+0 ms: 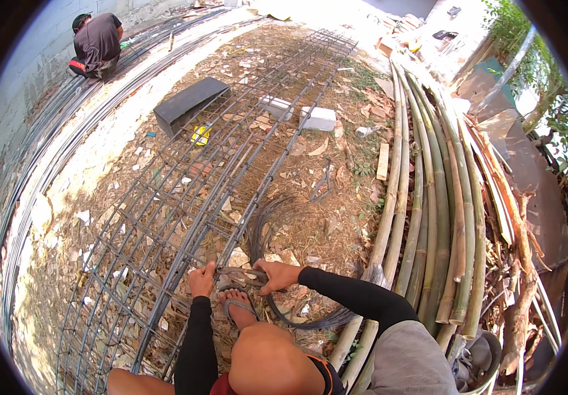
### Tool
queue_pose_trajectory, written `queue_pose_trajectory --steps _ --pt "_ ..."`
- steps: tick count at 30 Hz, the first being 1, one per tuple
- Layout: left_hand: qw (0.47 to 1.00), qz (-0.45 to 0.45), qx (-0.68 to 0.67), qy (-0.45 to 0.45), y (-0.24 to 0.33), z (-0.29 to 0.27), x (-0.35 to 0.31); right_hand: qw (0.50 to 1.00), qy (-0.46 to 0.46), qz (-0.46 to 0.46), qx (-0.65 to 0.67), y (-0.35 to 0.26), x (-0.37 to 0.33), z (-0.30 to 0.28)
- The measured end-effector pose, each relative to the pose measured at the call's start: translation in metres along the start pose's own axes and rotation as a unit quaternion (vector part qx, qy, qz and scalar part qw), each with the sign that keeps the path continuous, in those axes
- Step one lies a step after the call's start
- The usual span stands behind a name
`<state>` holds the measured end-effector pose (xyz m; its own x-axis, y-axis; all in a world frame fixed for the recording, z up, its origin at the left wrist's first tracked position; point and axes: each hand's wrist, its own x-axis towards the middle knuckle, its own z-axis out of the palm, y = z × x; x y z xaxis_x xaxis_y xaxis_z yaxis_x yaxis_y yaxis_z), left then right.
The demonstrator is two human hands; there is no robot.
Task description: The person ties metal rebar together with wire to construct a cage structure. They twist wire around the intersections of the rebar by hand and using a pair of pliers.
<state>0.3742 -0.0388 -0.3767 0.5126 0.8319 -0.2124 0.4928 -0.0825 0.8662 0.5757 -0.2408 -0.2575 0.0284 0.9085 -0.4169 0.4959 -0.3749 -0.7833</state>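
Observation:
My right hand [277, 275] is wrapped round the handles of a pair of end-cutting pincers [238, 270], their jaws pointing left toward the steel. My left hand [201, 280] is closed at the near side of the rebar cage [213, 222], just left of the pincers' jaws; what its fingers pinch is too small to make out. The cage is a long frame of dark bars with crosswise ties, stretching away from me over the ground. A loose coil of thin tie wire [255, 230] lies to the right of the cage, passing behind my right arm. My sandalled foot [239, 308] stands just below the pincers.
Bamboo poles [436, 217] lie on the right, beside rough timber [527, 263] and a bucket [491, 372]. Concrete blocks [318, 118], a black box [192, 105] and a yellow packet [200, 135] lie around the cage. Another person [98, 45] crouches far left by long steel bars [53, 145].

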Motion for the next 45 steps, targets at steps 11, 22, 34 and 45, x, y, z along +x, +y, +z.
queue_pose_trajectory --steps 11,22,34,45 --pt "1.000 -0.005 -0.018 0.010 0.004 0.003 -0.005 0.917 0.113 0.008 -0.382 -0.005 -0.001 0.010" --pt "1.000 0.019 -0.015 0.016 0.003 -0.001 -0.004 0.993 -0.019 0.090 0.078 -0.013 -0.018 0.029" --pt "0.999 -0.033 0.024 -0.017 0.003 -0.003 -0.003 0.912 0.216 0.031 -0.349 0.003 -0.013 0.051" --pt "0.999 -0.032 -0.002 -0.005 0.004 -0.010 -0.006 0.914 -0.083 0.249 0.309 -0.015 -0.006 0.037"
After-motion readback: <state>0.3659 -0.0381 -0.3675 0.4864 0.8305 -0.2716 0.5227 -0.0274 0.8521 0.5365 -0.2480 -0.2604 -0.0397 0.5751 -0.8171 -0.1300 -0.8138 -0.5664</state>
